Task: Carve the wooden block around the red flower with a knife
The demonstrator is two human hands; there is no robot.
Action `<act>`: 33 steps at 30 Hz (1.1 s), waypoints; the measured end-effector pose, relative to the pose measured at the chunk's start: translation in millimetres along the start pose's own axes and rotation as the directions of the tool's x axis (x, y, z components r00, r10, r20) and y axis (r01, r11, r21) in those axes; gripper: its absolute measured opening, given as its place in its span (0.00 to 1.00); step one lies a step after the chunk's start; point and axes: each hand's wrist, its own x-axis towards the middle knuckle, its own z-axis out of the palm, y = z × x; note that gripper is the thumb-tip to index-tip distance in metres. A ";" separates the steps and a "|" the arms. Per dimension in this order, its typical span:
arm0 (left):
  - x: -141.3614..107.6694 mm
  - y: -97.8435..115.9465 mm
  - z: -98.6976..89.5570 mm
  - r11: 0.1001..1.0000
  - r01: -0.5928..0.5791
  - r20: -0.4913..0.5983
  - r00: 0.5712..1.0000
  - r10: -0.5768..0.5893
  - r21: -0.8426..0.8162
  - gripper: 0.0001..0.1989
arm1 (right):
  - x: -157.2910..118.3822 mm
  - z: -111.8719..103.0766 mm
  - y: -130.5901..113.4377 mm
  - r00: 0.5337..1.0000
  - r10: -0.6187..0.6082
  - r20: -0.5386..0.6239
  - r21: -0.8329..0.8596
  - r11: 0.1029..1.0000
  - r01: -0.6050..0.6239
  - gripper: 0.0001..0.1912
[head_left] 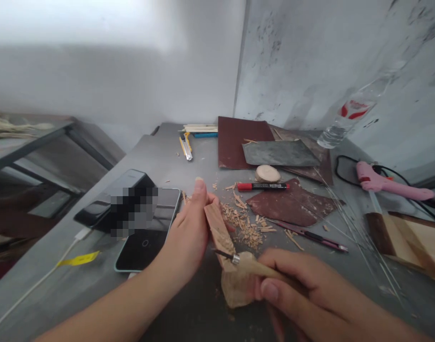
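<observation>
My left hand (194, 218) is closed around a narrow block of wood (219, 228), its thumb pointing up along the far end. The block's near part is roughly cut. In my right hand (295, 285) is a carving tool (263, 270) with a wooden handle, a metal collar and a thin dark blade. That blade lies across the near end of the block. Beneath the tool is a pale, translucent piece of material (236, 285), partly hidden by my right fingers. Wood shavings (247, 230) are scattered just beyond the block.
A phone (144, 249) and a black device (113, 199) with a white cable stand left. Behind are a yellow utility knife (186, 146), sandpaper sheets (235, 142) and a red marker (263, 186). To the right are a slim cutter (310, 233), a pink glue gun (391, 184) and a water bottle (349, 116).
</observation>
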 end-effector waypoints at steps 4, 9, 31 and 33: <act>-6.4 1.2 7.8 0.953 0.068 -0.064 0.994 -0.091 -0.296 0.33 | 1.5 7.8 1.2 0.999 0.044 0.024 0.166 0.985 -0.047 0.28; -17.6 1.2 -0.3 0.985 -0.082 0.138 0.985 0.103 -0.149 0.32 | 2.7 10.0 9.4 0.996 -0.026 -0.081 0.303 0.952 0.050 0.28; -11.0 1.4 -11.6 0.869 -0.358 0.404 0.891 0.209 0.341 0.12 | -23.2 -38.3 2.1 0.990 -0.027 -0.139 -0.489 0.871 -0.045 0.10; -9.5 0.5 -11.4 0.871 -0.371 0.428 0.878 0.216 0.322 0.14 | -23.4 -36.3 3.0 0.987 -0.088 -0.138 -0.527 0.850 0.002 0.10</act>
